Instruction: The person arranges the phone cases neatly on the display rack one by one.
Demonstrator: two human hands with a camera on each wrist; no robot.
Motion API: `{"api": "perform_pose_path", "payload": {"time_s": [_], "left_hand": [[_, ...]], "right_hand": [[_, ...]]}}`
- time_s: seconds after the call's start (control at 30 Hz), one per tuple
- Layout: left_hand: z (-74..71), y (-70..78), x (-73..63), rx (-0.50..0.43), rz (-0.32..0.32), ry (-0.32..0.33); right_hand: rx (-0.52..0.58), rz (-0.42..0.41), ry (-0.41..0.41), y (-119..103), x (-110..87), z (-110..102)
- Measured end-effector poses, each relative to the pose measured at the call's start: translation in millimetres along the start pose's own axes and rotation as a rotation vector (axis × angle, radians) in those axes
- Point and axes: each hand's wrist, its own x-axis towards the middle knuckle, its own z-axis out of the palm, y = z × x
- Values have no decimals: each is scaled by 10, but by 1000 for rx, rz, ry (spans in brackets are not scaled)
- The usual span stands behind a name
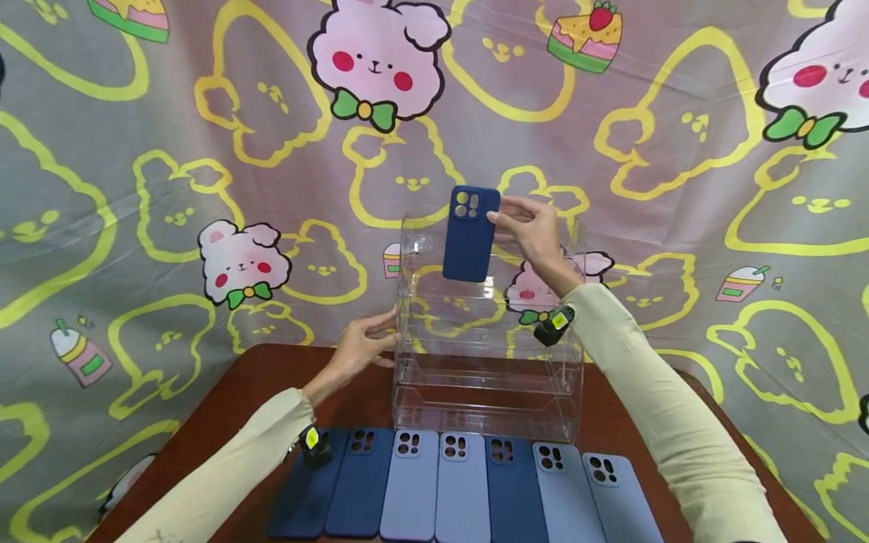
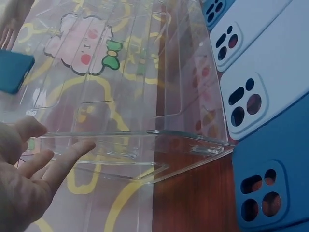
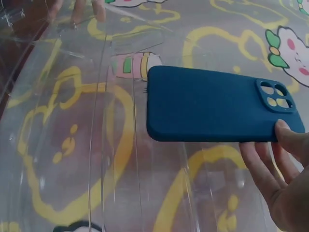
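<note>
In the head view my right hand (image 1: 532,230) pinches a dark blue phone case (image 1: 468,245) by its upper right edge, thumb on its back near the camera cutouts. The case is upright, in front of the upper part of a clear tiered display rack (image 1: 489,400). My left hand (image 1: 363,343) is at the rack's left side, fingers extended against or close to the clear wall. In the left wrist view those fingers (image 2: 67,159) lie spread along the wall's edge. The right wrist view shows the held case (image 3: 207,104) with fingers under its lower edge.
Several phone cases lie in a row on the brown table (image 1: 271,369) before the rack, among them a dark blue one (image 1: 360,483) and a light blue one (image 1: 465,490). A patterned curtain (image 1: 285,181) hangs behind the rack and table.
</note>
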Motion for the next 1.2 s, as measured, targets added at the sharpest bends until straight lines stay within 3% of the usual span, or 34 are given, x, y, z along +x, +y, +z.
{"api": "perform_pose_path", "payload": {"time_s": [0.27,0.53,0.7,0.93,1.2], "left_hand": [[6,34,-8,5,-8,7],[21,22,-24,7,-10,25],[23,21,-20,10,-5,16],[26,11,-19,7,1,22],[46,-12,-13,-4,9,32]], "right_hand": [[-48,-73,-30,137,25,412],[-68,-77,-51,204,-30,690],[-163,-105,-34,205,-52,736],[-431,-207,-29,190,-72,743],[-472,-223,-58,203,-140,668]]}}
